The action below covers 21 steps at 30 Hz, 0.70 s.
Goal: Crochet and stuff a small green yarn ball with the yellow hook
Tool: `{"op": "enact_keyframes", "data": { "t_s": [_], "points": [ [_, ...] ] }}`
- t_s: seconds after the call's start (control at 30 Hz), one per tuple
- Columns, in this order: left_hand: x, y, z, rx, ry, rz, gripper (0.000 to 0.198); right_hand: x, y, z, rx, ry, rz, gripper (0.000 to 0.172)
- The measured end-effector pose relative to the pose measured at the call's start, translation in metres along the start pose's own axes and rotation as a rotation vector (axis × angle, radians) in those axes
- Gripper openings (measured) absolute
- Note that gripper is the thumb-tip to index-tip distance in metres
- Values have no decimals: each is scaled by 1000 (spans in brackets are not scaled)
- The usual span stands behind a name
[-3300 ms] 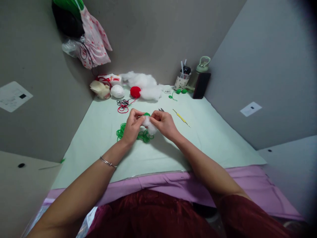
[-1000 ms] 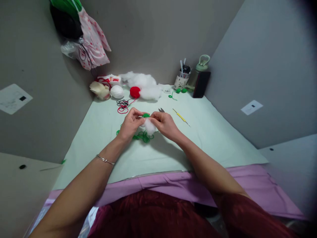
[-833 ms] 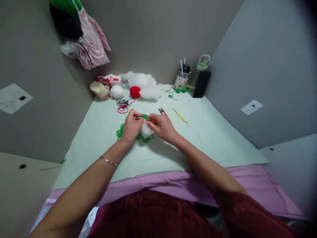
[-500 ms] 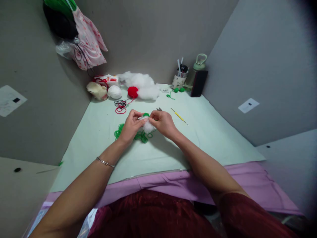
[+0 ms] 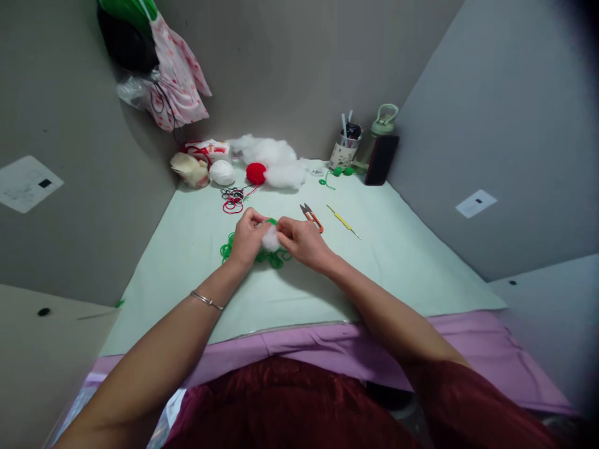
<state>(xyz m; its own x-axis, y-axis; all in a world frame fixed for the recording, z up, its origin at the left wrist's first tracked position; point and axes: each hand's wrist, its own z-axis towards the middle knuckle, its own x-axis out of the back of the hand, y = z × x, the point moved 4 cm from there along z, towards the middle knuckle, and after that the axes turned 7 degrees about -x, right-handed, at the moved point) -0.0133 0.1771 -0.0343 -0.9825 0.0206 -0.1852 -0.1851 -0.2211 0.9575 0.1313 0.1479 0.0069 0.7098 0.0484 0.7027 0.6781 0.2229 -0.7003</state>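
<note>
Between my two hands is a small green yarn piece (image 5: 272, 221) with a tuft of white stuffing (image 5: 271, 239) bulging from its near side. My left hand (image 5: 249, 237) is closed round the left of the piece, thumb against the stuffing. From the right, my right hand (image 5: 302, 240) pinches at the piece and the tuft; its fingertips partly hide what they grip. Loose loops of green yarn (image 5: 276, 259) lie on the table just below and to the left. Orange-handled thread snips (image 5: 312, 218) lie right behind my right hand.
A yellow crochet hook (image 5: 343, 218) lies to the right. Farther back are a red yarn ball (image 5: 256, 173), a white yarn ball (image 5: 221, 173), a heap of white stuffing (image 5: 281, 163), small green balls (image 5: 343, 171), a pen cup (image 5: 344, 153), a bottle (image 5: 381, 128) and a phone (image 5: 382, 160).
My right hand has shifted slightly down, uncovering the snips. The white tuft shows less between my hands. The whole view has swung a little to the left.
</note>
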Motion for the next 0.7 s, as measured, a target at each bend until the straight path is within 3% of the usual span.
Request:
{"op": "enact_keyframes", "data": {
  "t_s": [0.23, 0.37, 0.7],
  "points": [
    [-7, 12, -6, 91, -98, -88, 25, 11, 23, 12, -91, 49, 106, 16],
    [-6, 19, -2, 103, -173, -136, 37, 14, 32, 17, -90, 22, 204, 21],
    [-4, 4, 1, -8, -93, -81, 43, 5, 13, 7, -95, 16, 147, 20]
  ]
}}
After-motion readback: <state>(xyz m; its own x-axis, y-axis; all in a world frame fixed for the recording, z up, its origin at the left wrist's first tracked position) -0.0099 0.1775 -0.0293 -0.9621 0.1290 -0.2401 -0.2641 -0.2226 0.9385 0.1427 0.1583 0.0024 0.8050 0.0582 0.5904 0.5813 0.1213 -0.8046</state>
